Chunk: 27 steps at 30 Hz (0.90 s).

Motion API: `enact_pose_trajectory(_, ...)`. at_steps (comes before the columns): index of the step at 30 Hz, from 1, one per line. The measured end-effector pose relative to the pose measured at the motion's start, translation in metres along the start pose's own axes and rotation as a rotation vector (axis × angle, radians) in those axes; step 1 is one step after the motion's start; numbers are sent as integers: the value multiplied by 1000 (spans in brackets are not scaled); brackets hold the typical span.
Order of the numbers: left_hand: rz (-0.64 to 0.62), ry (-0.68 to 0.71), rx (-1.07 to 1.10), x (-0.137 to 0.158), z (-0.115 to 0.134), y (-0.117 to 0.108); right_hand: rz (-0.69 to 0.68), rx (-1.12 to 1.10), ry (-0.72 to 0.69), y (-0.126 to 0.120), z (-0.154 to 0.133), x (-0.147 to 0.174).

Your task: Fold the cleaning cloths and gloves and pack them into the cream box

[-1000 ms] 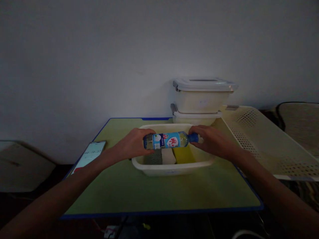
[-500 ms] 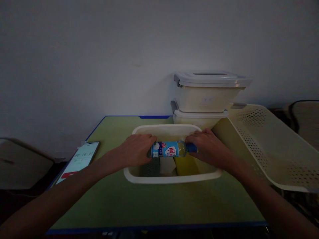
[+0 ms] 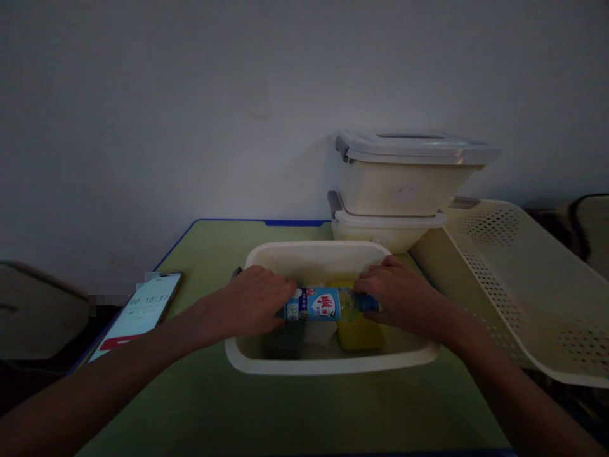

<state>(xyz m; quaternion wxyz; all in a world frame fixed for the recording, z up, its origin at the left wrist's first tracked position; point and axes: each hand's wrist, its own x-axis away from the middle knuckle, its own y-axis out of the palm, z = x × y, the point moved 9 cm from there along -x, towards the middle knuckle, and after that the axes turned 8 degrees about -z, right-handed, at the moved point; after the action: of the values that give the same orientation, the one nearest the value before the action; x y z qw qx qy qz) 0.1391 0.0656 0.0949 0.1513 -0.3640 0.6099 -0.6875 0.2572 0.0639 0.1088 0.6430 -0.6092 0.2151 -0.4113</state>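
Note:
A dish soap bottle (image 3: 324, 303) with a blue label lies level across the cream plastic bin (image 3: 328, 367), at or above the opening. My left hand (image 3: 257, 298) is closed on its base end. Around the blue cap end my right hand (image 3: 394, 289) is closed as well. Below the bottle, inside the bin, are a dark green pad (image 3: 284, 343), a white piece (image 3: 320, 332) and a yellow sponge-like item (image 3: 360, 336). The hands and the bottle partly hide them.
Two lidded boxes (image 3: 399, 187) are stacked behind the bin, near the wall. At the right a large perforated basket (image 3: 533, 279) leans by the green table (image 3: 304, 412). A phone (image 3: 143, 314) showing a timer lies on the left.
The bin, both hands and the bottle appear lower and the bin larger, as the view has shifted. Both hands keep their hold on the bottle.

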Motion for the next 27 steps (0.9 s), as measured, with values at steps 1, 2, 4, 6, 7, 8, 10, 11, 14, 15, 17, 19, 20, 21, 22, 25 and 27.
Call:
enact_pose_trajectory(1, -22, 6, -10, 0, 1, 0, -7, 4, -8, 0, -1, 0)
enact_pose_trajectory(2, -45, 8, -21, -1, 2, 1, -12, 9, -15, 0, -2, -1)
enact_pose_trajectory(4, -83, 15, -39, -1, 4, 2, -13, 22, -28, 1, -3, 0)
enact_pose_trajectory(6, -110, 27, -49, -1, 6, 2, -4, 33, -41, 2, -3, 0)
enact_pose_trajectory(7, -119, 35, -51, -1, 7, 3, -2, 40, -46, 2, -3, 0)
enact_pose_trajectory(8, -131, 39, -53, -1, 8, 3, 1, 47, -50, 3, -3, 0)
enact_pose_trajectory(10, -152, 40, -54, -1, 8, 6, 2, 63, -53, 5, -4, 0)
enact_pose_trajectory(11, -151, 41, -52, -2, 7, 7, -2, 75, -54, 6, -4, 0)
enact_pose_trajectory(14, -122, 53, -39, -4, 7, 8, -28, 117, -58, 12, -5, -2)
enact_pose_trajectory(15, -115, 56, -37, -5, 6, 9, -34, 131, -60, 14, -5, -2)
enact_pose_trajectory(17, -115, 62, -42, -5, 6, 10, -28, 144, -65, 15, -5, -3)
enact_pose_trajectory(19, -120, 64, -55, -5, 6, 11, -25, 124, -63, 15, -5, -2)
enact_pose_trajectory(20, -119, 68, -62, -4, 6, 11, -25, 102, -58, 14, -4, -2)
enact_pose_trajectory(21, -119, 68, -68, -4, 7, 10, -27, 75, -51, 13, -4, -2)
enact_pose_trajectory(22, -121, 65, -71, -3, 7, 9, -31, 50, -39, 11, -3, -1)
enact_pose_trajectory(25, -129, 60, -74, -2, 8, 8, -47, 9, -12, 7, -2, 0)
enact_pose_trajectory(27, -142, 48, -69, -2, 7, 9, -70, 3, -10, 6, -3, -1)
